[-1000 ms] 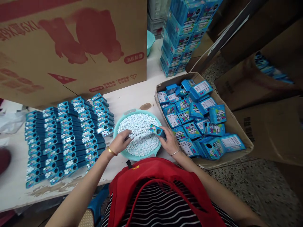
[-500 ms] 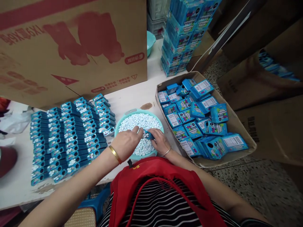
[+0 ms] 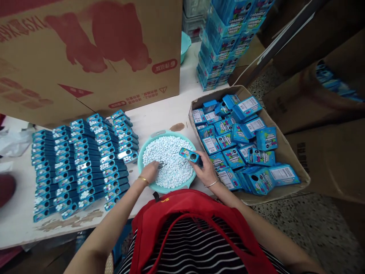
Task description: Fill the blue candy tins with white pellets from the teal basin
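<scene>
My right hand (image 3: 205,170) grips a small blue candy box (image 3: 186,153) over the right side of a turquoise bowl (image 3: 140,167). A dark round hole shows in the box's upturned end. White candies (image 3: 171,150) fill the bowl. My left hand (image 3: 150,171) is down at the bowl's left side, its fingers closed together among the candies. Something small and dark grey shows at those fingertips, too small to name. Left of the bowl stand rows of blue boxes (image 3: 82,152) with round holes, many with white candies on top.
An open carton (image 3: 291,160) full of blue boxes sits at the right. Behind the rows rises a large cardboard box (image 3: 119,83). Stacked wrapped blue packs (image 3: 219,49) stand at the back, near another turquoise bowl (image 3: 185,43). A white plastic bag (image 3: 15,142) lies far left.
My hands, together over the bowl before, have parted. The left went down and left into the candies; the right moved right with the box, whose holed end now shows.
</scene>
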Demonstrator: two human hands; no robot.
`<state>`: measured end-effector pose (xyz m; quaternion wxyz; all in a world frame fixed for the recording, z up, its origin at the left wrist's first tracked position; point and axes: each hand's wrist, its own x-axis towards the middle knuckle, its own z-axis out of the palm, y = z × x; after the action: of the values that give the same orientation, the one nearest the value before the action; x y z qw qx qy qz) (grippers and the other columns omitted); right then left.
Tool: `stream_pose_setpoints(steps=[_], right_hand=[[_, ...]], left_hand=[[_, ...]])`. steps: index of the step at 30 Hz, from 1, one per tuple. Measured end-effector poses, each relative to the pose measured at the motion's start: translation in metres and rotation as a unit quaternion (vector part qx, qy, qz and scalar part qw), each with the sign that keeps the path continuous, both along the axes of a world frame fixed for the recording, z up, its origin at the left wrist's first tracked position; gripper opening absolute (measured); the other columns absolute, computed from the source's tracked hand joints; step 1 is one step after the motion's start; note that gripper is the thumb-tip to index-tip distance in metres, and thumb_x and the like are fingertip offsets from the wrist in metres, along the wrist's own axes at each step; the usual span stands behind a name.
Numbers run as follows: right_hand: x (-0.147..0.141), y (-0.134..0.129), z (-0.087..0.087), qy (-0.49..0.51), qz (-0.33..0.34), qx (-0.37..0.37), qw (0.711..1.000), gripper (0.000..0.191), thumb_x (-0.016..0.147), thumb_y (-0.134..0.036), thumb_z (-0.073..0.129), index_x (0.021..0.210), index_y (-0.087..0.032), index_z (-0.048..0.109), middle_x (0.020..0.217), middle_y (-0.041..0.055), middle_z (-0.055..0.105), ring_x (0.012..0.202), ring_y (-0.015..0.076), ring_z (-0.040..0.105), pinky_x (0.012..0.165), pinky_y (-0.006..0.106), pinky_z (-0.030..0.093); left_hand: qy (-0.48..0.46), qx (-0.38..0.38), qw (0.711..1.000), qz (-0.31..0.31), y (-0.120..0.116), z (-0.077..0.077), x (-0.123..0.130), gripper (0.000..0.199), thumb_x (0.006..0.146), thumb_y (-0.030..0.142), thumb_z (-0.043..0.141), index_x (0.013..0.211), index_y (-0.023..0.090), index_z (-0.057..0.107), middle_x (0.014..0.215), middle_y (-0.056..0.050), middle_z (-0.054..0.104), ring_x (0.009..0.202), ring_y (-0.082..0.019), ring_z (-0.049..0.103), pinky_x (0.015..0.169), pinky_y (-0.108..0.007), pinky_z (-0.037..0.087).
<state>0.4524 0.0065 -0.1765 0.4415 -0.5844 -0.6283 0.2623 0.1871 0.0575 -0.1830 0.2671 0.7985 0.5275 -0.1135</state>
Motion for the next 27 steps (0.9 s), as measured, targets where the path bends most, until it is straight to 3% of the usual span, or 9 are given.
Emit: stream_pose_setpoints(steps=[4,7,9,13,19,23,27], right_hand=[[0.000,-0.002,-0.003,0.016,-0.012,-0.015,1.000,0.034,0.085,-0.033,0.058,0.116,-0.021,0.051,0.107,0.0099,0.062,0.100,0.0252,0.059,0.088,0.042,0.048],[-0.001,-0.003,-0.006,0.032,-0.026,-0.021,0.999,0.035,0.085,-0.035,0.059,0.116,-0.021,0.050,0.107,0.0096,0.062,0.100,0.0247,0.059,0.087,0.041,0.049],[0.000,-0.003,-0.007,0.039,-0.033,-0.022,0.998,0.035,0.084,-0.036,0.059,0.116,-0.022,0.051,0.107,0.0091,0.062,0.099,0.0242,0.059,0.086,0.040,0.049],[0.003,-0.004,-0.007,0.024,-0.038,-0.010,0.999,0.035,0.085,-0.034,0.058,0.117,-0.022,0.050,0.108,0.0091,0.061,0.099,0.0242,0.059,0.086,0.040,0.050],[-0.006,-0.001,-0.008,-0.047,0.012,0.028,0.998,0.038,0.083,-0.017,0.051,0.121,-0.021,0.050,0.114,0.0118,0.059,0.108,0.0266,0.056,0.093,0.045,0.048],[-0.021,0.002,-0.006,-0.062,0.065,0.055,0.994,0.050,0.076,-0.005,0.045,0.123,-0.022,0.048,0.115,0.0100,0.058,0.111,0.0258,0.055,0.097,0.046,0.047],[-0.030,0.002,-0.005,-0.060,0.093,0.070,0.991,0.054,0.073,-0.003,0.044,0.124,-0.021,0.048,0.114,0.0108,0.058,0.110,0.0256,0.054,0.099,0.048,0.046]], left_hand=[[-0.057,0.002,0.998,0.020,-0.001,-0.030,0.028,0.026,0.083,0.012,0.041,0.106,0.013,0.054,0.110,-0.014,0.060,0.101,-0.022,0.057,0.091,-0.035,0.044],[-0.102,-0.002,0.994,0.030,0.000,-0.033,0.031,0.028,0.082,0.014,0.044,0.108,0.014,0.054,0.106,-0.011,0.062,0.097,-0.020,0.057,0.089,-0.033,0.045],[-0.125,-0.004,0.992,0.033,0.001,-0.027,0.024,0.024,0.084,0.020,0.046,0.106,0.015,0.055,0.100,-0.008,0.063,0.090,-0.019,0.058,0.084,-0.032,0.047],[-0.179,0.001,0.983,0.029,0.001,0.009,0.004,0.025,0.086,0.028,0.048,0.107,0.017,0.055,0.095,-0.006,0.062,0.083,-0.016,0.057,0.078,-0.031,0.047],[-0.198,0.036,0.979,-0.042,0.007,0.092,-0.002,0.026,0.089,0.034,0.047,0.107,0.017,0.055,0.089,-0.004,0.061,0.074,-0.014,0.054,0.071,-0.028,0.046],[-0.113,0.038,0.985,-0.122,0.011,0.132,0.019,0.020,0.089,0.026,0.046,0.104,0.016,0.055,0.093,-0.007,0.063,0.081,-0.016,0.058,0.075,-0.031,0.047],[0.053,0.056,0.983,-0.167,0.006,0.159,0.051,0.022,0.089,0.018,0.042,0.107,0.012,0.054,0.097,-0.012,0.063,0.083,-0.021,0.062,0.071,-0.033,0.048]])
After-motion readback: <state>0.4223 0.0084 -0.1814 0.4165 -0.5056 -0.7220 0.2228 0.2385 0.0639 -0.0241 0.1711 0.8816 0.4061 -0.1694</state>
